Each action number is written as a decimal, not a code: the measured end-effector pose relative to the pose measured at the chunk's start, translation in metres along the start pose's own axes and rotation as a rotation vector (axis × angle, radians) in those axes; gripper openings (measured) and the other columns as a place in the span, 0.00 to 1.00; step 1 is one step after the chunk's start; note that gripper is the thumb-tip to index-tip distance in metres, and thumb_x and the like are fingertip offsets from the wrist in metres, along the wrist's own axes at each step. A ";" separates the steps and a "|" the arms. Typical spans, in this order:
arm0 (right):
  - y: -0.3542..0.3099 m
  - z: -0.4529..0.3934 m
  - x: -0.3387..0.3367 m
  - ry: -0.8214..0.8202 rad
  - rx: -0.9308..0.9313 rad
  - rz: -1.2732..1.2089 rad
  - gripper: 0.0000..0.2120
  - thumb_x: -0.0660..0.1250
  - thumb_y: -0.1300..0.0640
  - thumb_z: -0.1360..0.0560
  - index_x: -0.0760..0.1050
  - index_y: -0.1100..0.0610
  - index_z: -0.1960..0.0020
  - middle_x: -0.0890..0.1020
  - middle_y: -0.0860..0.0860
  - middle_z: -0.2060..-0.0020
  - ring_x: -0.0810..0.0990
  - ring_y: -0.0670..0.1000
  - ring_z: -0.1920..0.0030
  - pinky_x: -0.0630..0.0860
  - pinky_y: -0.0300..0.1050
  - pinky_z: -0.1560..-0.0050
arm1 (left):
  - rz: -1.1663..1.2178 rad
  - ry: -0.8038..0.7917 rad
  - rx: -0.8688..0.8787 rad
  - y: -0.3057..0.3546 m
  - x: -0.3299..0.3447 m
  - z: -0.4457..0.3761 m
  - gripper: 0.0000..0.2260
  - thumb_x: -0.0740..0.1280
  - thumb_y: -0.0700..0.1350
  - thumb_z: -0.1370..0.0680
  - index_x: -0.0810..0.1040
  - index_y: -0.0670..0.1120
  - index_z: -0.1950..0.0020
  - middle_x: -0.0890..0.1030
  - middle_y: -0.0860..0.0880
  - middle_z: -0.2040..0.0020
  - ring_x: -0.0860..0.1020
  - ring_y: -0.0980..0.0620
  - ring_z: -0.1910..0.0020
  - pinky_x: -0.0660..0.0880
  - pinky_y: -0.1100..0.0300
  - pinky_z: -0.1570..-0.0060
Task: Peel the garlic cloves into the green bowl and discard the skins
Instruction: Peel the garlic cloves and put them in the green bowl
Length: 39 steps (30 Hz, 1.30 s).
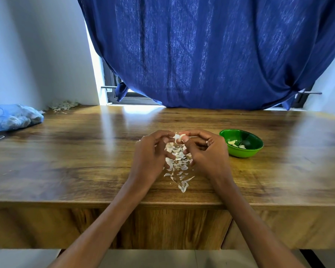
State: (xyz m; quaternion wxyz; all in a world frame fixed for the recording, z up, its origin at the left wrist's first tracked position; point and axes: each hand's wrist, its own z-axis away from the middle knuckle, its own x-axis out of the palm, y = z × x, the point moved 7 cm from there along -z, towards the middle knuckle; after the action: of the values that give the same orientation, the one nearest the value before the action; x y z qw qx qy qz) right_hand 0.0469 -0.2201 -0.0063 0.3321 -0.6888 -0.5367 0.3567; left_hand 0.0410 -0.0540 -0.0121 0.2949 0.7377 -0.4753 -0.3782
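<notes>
I had both hands up over the middle of the glossy brown wooden table (pixel 85 151), near its front edge: my left hand (pixel 153 151) and right hand (pixel 205 151) pinched one small pale garlic clove (pixel 179 137) between their fingertips. Papery white skins (pixel 177 165) lay heaped beneath. The round green plastic bowl (pixel 253 149), toward the right edge, held a few peeled cloves. Best to split the skin with a thumbnail and peel it off without crushing the clove.

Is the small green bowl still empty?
No: the small green bowl on the wooden table already holds a few pale peeled garlic cloves.
</notes>
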 end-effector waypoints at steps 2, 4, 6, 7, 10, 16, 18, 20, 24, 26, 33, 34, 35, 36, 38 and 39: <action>0.003 0.000 -0.001 0.004 0.020 0.001 0.05 0.73 0.57 0.23 0.84 0.53 0.47 0.88 0.46 0.59 0.86 0.45 0.64 0.76 0.35 0.70 | 0.001 0.007 0.039 0.004 0.001 0.000 0.09 0.62 0.39 0.16 0.82 0.45 0.42 0.85 0.51 0.52 0.85 0.55 0.67 0.80 0.57 0.74; 0.004 -0.001 -0.001 0.000 0.034 -0.004 0.04 0.73 0.56 0.23 0.84 0.53 0.49 0.88 0.47 0.60 0.86 0.46 0.63 0.76 0.36 0.68 | -0.003 0.010 0.086 0.010 0.000 0.001 0.08 0.66 0.39 0.18 0.84 0.44 0.43 0.85 0.54 0.54 0.84 0.57 0.66 0.80 0.61 0.69; 0.005 -0.002 -0.001 -0.016 0.044 -0.029 0.03 0.72 0.57 0.23 0.84 0.54 0.50 0.87 0.48 0.61 0.85 0.44 0.63 0.75 0.35 0.68 | 0.001 0.011 0.103 0.014 0.000 0.002 0.08 0.72 0.37 0.22 0.85 0.45 0.45 0.85 0.56 0.56 0.84 0.59 0.66 0.78 0.67 0.65; 0.005 -0.002 -0.001 -0.024 0.053 -0.047 0.03 0.72 0.58 0.22 0.84 0.55 0.50 0.87 0.49 0.61 0.84 0.43 0.64 0.75 0.34 0.69 | 0.004 0.017 0.098 0.015 0.000 0.002 0.09 0.74 0.37 0.24 0.85 0.45 0.45 0.85 0.56 0.56 0.84 0.60 0.66 0.78 0.68 0.65; 0.008 -0.002 0.001 -0.061 0.089 -0.067 0.05 0.71 0.57 0.22 0.84 0.57 0.50 0.87 0.50 0.62 0.82 0.43 0.65 0.74 0.35 0.70 | 0.001 0.053 0.088 0.015 -0.003 0.003 0.12 0.77 0.37 0.28 0.85 0.49 0.48 0.86 0.55 0.57 0.83 0.58 0.69 0.81 0.59 0.67; 0.008 0.000 0.005 -0.113 0.081 -0.045 0.07 0.71 0.53 0.21 0.84 0.56 0.49 0.87 0.50 0.61 0.83 0.48 0.63 0.75 0.39 0.72 | 0.041 0.105 0.114 0.017 -0.007 0.004 0.08 0.75 0.38 0.25 0.85 0.50 0.51 0.85 0.57 0.58 0.82 0.55 0.71 0.79 0.57 0.73; 0.007 0.001 0.006 -0.124 0.073 -0.057 0.08 0.71 0.55 0.21 0.85 0.58 0.48 0.87 0.50 0.61 0.83 0.44 0.63 0.74 0.35 0.71 | 0.062 0.115 0.109 0.016 -0.008 0.004 0.06 0.75 0.38 0.24 0.86 0.48 0.51 0.86 0.56 0.58 0.82 0.54 0.72 0.78 0.58 0.73; 0.005 0.000 0.007 -0.138 0.069 -0.078 0.06 0.71 0.58 0.22 0.84 0.60 0.49 0.87 0.51 0.60 0.84 0.41 0.63 0.74 0.32 0.69 | 0.081 0.110 0.088 0.014 -0.009 0.003 0.05 0.74 0.38 0.23 0.86 0.46 0.49 0.86 0.55 0.57 0.82 0.53 0.72 0.78 0.58 0.74; 0.003 0.000 0.006 -0.134 0.042 -0.081 0.01 0.73 0.60 0.24 0.84 0.57 0.53 0.87 0.49 0.59 0.84 0.42 0.61 0.76 0.34 0.69 | 0.134 0.076 0.040 0.012 -0.007 0.003 0.07 0.74 0.39 0.23 0.87 0.47 0.48 0.86 0.53 0.53 0.82 0.51 0.72 0.79 0.48 0.75; 0.002 -0.001 0.005 -0.115 0.028 -0.072 0.00 0.74 0.58 0.25 0.84 0.54 0.54 0.87 0.48 0.59 0.84 0.44 0.59 0.77 0.36 0.69 | 0.158 0.066 0.030 0.013 -0.005 0.003 0.07 0.74 0.40 0.23 0.87 0.48 0.47 0.86 0.53 0.53 0.82 0.50 0.72 0.79 0.48 0.76; 0.000 -0.001 0.006 -0.108 0.013 -0.037 0.03 0.76 0.57 0.25 0.84 0.52 0.52 0.87 0.45 0.59 0.85 0.44 0.58 0.77 0.34 0.66 | 0.140 0.149 0.026 0.018 -0.011 0.006 0.10 0.75 0.38 0.24 0.87 0.50 0.46 0.87 0.55 0.56 0.83 0.51 0.71 0.81 0.48 0.73; 0.001 -0.001 0.006 -0.107 0.013 -0.033 0.03 0.76 0.57 0.25 0.84 0.52 0.52 0.86 0.45 0.59 0.85 0.44 0.59 0.77 0.35 0.66 | 0.139 0.162 0.019 0.017 -0.012 0.007 0.10 0.75 0.38 0.25 0.87 0.50 0.47 0.86 0.54 0.58 0.84 0.51 0.71 0.81 0.47 0.73; 0.001 0.000 0.006 -0.106 0.013 -0.028 0.03 0.76 0.56 0.25 0.84 0.52 0.52 0.86 0.45 0.59 0.85 0.44 0.59 0.78 0.36 0.66 | 0.141 0.171 0.013 0.017 -0.013 0.007 0.09 0.75 0.38 0.25 0.87 0.49 0.48 0.86 0.54 0.59 0.83 0.51 0.71 0.81 0.47 0.73; 0.001 -0.001 0.006 -0.105 0.013 -0.022 0.04 0.76 0.56 0.25 0.84 0.52 0.51 0.86 0.45 0.58 0.85 0.44 0.59 0.78 0.37 0.66 | 0.147 0.180 0.010 0.017 -0.014 0.007 0.08 0.75 0.38 0.25 0.87 0.49 0.49 0.86 0.54 0.60 0.83 0.51 0.71 0.80 0.48 0.74; 0.000 0.000 0.006 -0.108 0.008 -0.022 0.06 0.75 0.56 0.25 0.83 0.52 0.49 0.86 0.46 0.57 0.85 0.44 0.58 0.77 0.38 0.66 | 0.163 0.195 0.007 0.017 -0.014 0.007 0.06 0.75 0.37 0.25 0.87 0.47 0.52 0.86 0.54 0.61 0.83 0.51 0.71 0.79 0.53 0.76; -0.001 0.000 0.007 -0.114 0.001 -0.030 0.07 0.75 0.57 0.25 0.82 0.51 0.47 0.87 0.46 0.56 0.85 0.44 0.58 0.77 0.37 0.67 | 0.169 0.199 0.008 0.018 -0.015 0.007 0.06 0.75 0.37 0.26 0.87 0.47 0.53 0.86 0.54 0.61 0.84 0.51 0.71 0.78 0.55 0.76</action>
State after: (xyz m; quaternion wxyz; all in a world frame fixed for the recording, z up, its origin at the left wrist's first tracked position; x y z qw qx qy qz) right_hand 0.0470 -0.2133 -0.0063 0.3068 -0.6590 -0.5648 0.3906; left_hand 0.0230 -0.0475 0.0022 0.3684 0.7300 -0.5056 -0.2752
